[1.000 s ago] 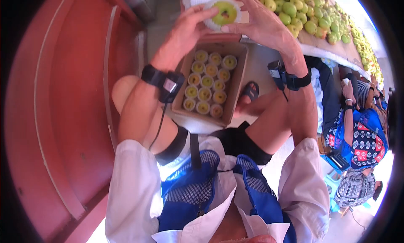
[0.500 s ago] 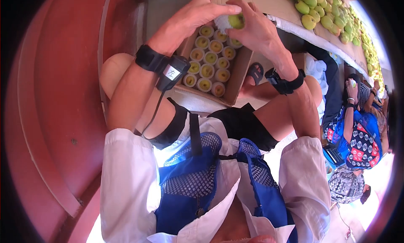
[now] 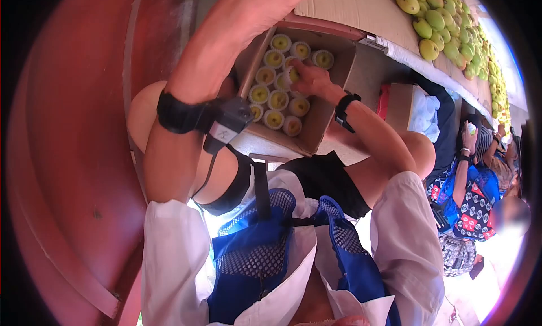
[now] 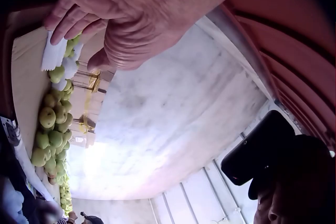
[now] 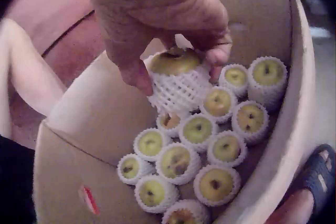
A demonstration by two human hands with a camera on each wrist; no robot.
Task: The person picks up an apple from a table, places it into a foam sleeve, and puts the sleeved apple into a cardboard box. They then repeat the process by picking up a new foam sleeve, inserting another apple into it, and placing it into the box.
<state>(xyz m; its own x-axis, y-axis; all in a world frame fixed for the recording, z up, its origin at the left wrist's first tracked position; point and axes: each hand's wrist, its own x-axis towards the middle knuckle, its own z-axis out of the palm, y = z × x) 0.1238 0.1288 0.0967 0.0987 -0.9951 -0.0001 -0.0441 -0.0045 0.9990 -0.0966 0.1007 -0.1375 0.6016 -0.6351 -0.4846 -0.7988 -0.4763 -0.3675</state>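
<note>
My right hand (image 3: 314, 81) grips a yellow-green apple (image 5: 176, 62) in a white foam net, thumb and fingers around its sides. It holds the apple over the cardboard box (image 5: 100, 98), close above several apples (image 5: 197, 129) that stand there in foam nets of the same kind. My left hand (image 4: 142, 19) reaches away past the top edge of the head view. In the left wrist view its fingers extend over a stack of white foam nets (image 4: 51, 58), fingertips right at them, with the thumb apart.
Loose apples (image 3: 437, 29) are heaped on the cardboard-covered table (image 3: 344, 7) at upper right. A red wall (image 3: 73, 156) runs along the left. Another carton (image 3: 398, 105) stands right of the box. Other people sit at far right, beside a patterned bag (image 3: 474, 213).
Both hands were together at a netted apple above the box. They have parted: my right hand has lowered the apple into the box area, while my left has moved up and away.
</note>
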